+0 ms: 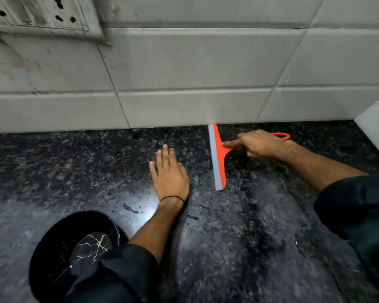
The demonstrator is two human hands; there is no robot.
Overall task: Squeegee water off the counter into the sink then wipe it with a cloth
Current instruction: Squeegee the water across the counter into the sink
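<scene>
Dark speckled counter (260, 226) — right hand (260, 143) grips the orange squeegee (219, 162), forefinger extended; left hand (170, 173) rests flat, fingers straight.

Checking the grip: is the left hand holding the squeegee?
No, the left hand rests flat on the counter while the right hand grips the squeegee.

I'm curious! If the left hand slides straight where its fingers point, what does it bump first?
Probably the tiled wall. Only wet counter lies ahead of the left hand; the squeegee sits off to its right.
</scene>
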